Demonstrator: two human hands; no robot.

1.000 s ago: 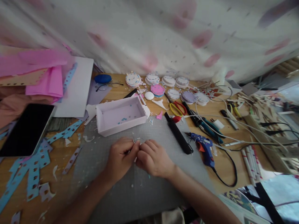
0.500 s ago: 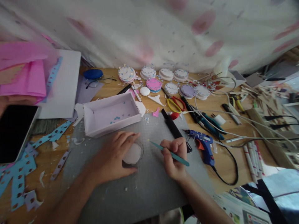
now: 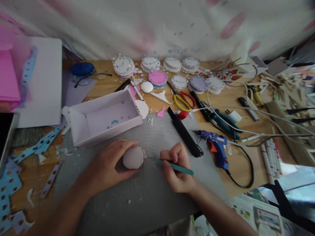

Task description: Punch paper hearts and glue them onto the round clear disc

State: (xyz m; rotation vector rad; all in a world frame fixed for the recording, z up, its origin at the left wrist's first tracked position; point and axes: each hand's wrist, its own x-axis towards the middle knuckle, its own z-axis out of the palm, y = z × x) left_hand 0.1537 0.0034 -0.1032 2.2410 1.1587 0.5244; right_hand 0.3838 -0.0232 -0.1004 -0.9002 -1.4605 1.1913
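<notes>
My left hand (image 3: 108, 164) curls round a small round pale disc (image 3: 133, 157), thumb on the near side and fingers on the far side. The disc is tilted, and a thin trim shows along its right edge. In my right hand (image 3: 177, 168) are teal tweezers (image 3: 182, 168), gripped like a pen between thumb and fingers. Their tip points left and reaches the disc's right edge. Whether it touches, and whether anything tiny is in it, I cannot tell. Both hands are over a grey cutting mat (image 3: 108, 209).
Behind my left hand stands an open pale box (image 3: 108, 113) holding small blue bits. Several decorated round discs (image 3: 157, 78) line the back. To the right lie a black cutter (image 3: 185, 134), scissors (image 3: 183, 101), a blue glue gun (image 3: 216, 144) and cables. Punched blue strips (image 3: 10, 183) lie left.
The tweezers' tip has moved left to the disc's edge. My left hand has closed round the disc, now tilted. The whole view has shifted slightly.
</notes>
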